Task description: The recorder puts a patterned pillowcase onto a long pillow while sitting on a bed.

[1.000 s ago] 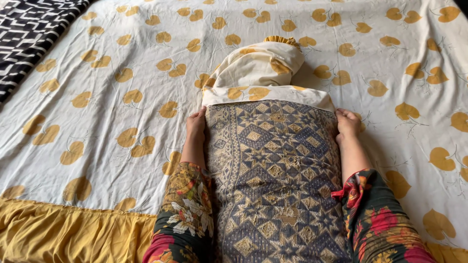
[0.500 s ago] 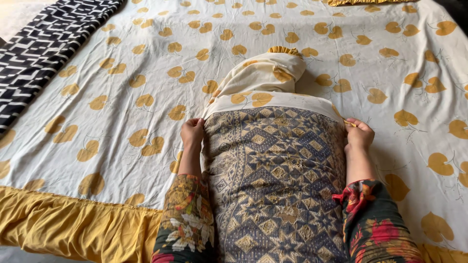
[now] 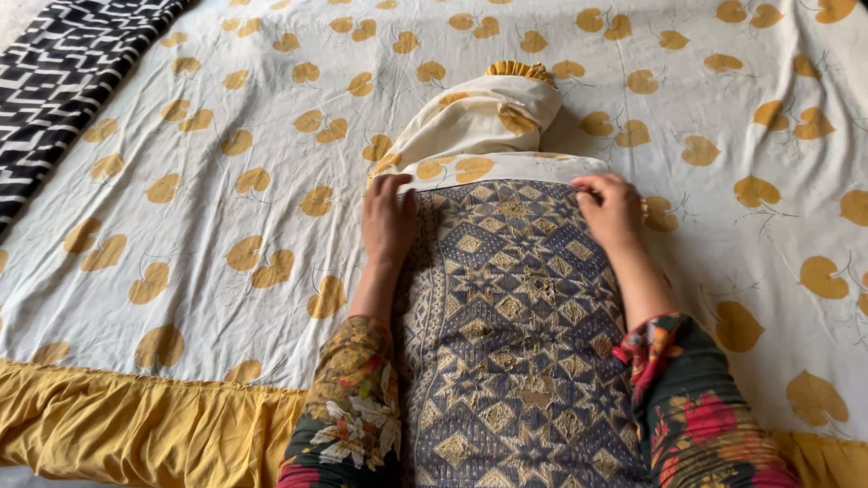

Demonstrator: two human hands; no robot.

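A blue-grey pillow with a gold geometric pattern point(image 3: 511, 316) lies lengthwise in front of me on the bed. Its far end sits inside a cream pillowcase with yellow leaf prints point(image 3: 479, 126), bunched up beyond the pillow. My left hand point(image 3: 387, 217) rests flat on the pillow's upper left corner, fingers at the pillowcase's open edge. On the upper right corner my right hand point(image 3: 610, 208) lies, fingers curled at that same edge. Both arms wear dark floral sleeves.
The bed is covered by a cream sheet with yellow leaf prints point(image 3: 226, 181) and a mustard ruffled border point(image 3: 136, 425) along the near edge. A black-and-white patterned cloth point(image 3: 54, 81) lies at the far left.
Both hands have moved from the pillow's sides up onto its top corners, closer together, at the pillowcase edge. The view has shifted slightly.
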